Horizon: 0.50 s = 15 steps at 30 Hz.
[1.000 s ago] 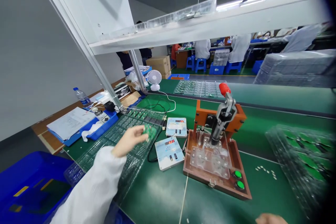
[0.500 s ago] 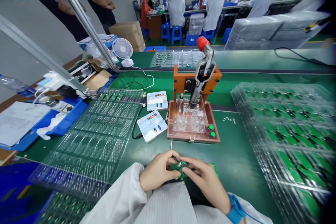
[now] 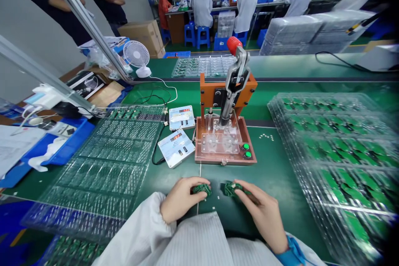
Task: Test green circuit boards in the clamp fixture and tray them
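One green circuit board (image 3: 205, 189) is gripped in my left hand (image 3: 180, 199), a second board (image 3: 230, 189) in my right hand (image 3: 264, 207), at the near counter (image 3: 285, 191).

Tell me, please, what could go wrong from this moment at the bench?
The left hand holds one green board and the right hand holds a second green board, close together; they might knock and damage small parts. Tiny white bits lie on the bench near the hands; a board set down there could perhaps trap one.
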### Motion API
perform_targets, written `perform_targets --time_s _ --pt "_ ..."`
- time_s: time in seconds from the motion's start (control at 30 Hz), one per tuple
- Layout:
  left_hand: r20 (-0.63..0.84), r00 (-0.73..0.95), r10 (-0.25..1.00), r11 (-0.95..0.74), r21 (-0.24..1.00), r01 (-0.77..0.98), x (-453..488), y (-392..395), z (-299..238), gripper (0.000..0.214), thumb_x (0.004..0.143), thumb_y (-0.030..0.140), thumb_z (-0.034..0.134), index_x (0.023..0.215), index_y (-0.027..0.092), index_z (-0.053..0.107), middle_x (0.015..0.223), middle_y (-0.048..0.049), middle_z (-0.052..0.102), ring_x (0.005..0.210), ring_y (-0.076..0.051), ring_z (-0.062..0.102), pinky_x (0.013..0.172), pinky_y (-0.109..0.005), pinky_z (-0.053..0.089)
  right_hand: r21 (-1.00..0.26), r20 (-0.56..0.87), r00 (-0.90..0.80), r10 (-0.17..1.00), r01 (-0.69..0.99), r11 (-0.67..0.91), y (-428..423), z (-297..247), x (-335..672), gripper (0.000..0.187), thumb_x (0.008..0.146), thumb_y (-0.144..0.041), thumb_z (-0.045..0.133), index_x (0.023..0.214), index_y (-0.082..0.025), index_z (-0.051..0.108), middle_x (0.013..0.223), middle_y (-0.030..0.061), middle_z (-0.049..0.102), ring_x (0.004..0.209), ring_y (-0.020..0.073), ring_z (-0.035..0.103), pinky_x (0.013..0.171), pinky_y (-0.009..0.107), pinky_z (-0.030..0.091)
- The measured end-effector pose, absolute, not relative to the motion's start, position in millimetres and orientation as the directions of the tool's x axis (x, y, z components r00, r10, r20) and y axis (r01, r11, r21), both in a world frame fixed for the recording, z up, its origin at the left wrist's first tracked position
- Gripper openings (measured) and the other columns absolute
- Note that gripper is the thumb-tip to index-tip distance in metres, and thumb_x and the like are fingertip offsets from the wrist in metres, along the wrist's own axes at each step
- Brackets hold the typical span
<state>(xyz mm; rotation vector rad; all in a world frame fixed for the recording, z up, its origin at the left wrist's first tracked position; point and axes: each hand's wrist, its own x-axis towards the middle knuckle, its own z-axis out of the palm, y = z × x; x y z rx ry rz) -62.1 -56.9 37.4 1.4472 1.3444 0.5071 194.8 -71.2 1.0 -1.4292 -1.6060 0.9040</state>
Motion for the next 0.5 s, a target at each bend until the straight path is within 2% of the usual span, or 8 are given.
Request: perform_targets --time_s 0.1,0.2,0.3,0.37,0.43,0.5 --pt "-0.083 0.273 0.958 -0.117 0.758 0.641 -55 -58 32 0.026 0.097 0.016 0.057 0.115 0.023 0.075 0.112 -0.004 0.078 0.105 -0.024 0.07 0.099 -0.041 0.055 -0.699 0.354 -0.249 0.901 0.569 0.432 -70 2 203 0.026 0.101 -0.024 0.059 0.12 -0.027 0.077 0.117 0.0034 0.079 0.108 0.0217 0.076 0.103 0.035 0.062" --pt "0.149 0.365 0.919 -0.373 0.626 0.685 -40 -59 20 0.032 0.1 0.011 0.048 0.121 0.019 0.071 0.115 -0.0068 0.076 0.105 -0.025 0.068 0.095 -0.042 0.058 -0.533 0.441 -0.467 0.766 0.551 0.643 -65 0 202 0.038 0.103 -0.015 0.049 0.133 -0.027 0.069 0.126 0.0047 0.075 0.121 0.0211 0.071 0.107 0.036 0.06" --pt "0.196 0.417 0.887 -0.447 0.587 0.675 -32 -61 12 0.031 0.098 0.015 0.06 0.129 0.017 0.066 0.122 -0.0091 0.072 0.108 -0.025 0.067 0.096 -0.042 0.06 -0.479 0.446 -0.553 0.704 0.517 0.71 -62 -1 198 0.039 0.102 -0.013 0.048 0.133 -0.024 0.068 0.126 0.0064 0.075 0.125 0.0215 0.068 0.105 0.036 0.061" --pt "0.183 0.444 0.877 -0.458 0.597 0.659 -35 -64 12 0.043 0.091 0.025 0.074 0.132 0.016 0.063 0.126 -0.011 0.07 0.113 -0.027 0.065 0.098 -0.044 0.059 -0.486 0.431 -0.583 0.689 0.494 0.721 -64 0 198 0.04 0.1 -0.011 0.05 0.134 -0.023 0.068 0.127 0.0067 0.075 0.127 0.0215 0.067 0.106 0.037 0.06" --pt "0.178 0.486 0.855 -0.487 0.597 0.637 -42 -67 14 0.046 0.085 0.03 0.082 0.127 0.018 0.066 0.129 -0.0107 0.069 0.117 -0.028 0.062 0.101 -0.046 0.057 -0.49 0.408 -0.613 0.676 0.478 0.729 -69 0 202 0.044 0.097 -0.008 0.051 0.134 -0.025 0.067 0.13 0.0059 0.074 0.131 0.0219 0.064 0.111 0.04 0.057" --pt "0.187 0.53 0.827 -0.528 0.583 0.618 -51 -71 14 0.035 0.085 0.028 0.081 0.118 0.02 0.07 0.129 -0.0089 0.069 0.121 -0.029 0.061 0.103 -0.047 0.056 -0.49 0.378 -0.625 0.683 0.49 0.72 -76 0 209 0.044 0.096 -0.009 0.053 0.133 -0.027 0.068 0.132 0.0046 0.072 0.134 0.022 0.062 0.115 0.045 0.053"
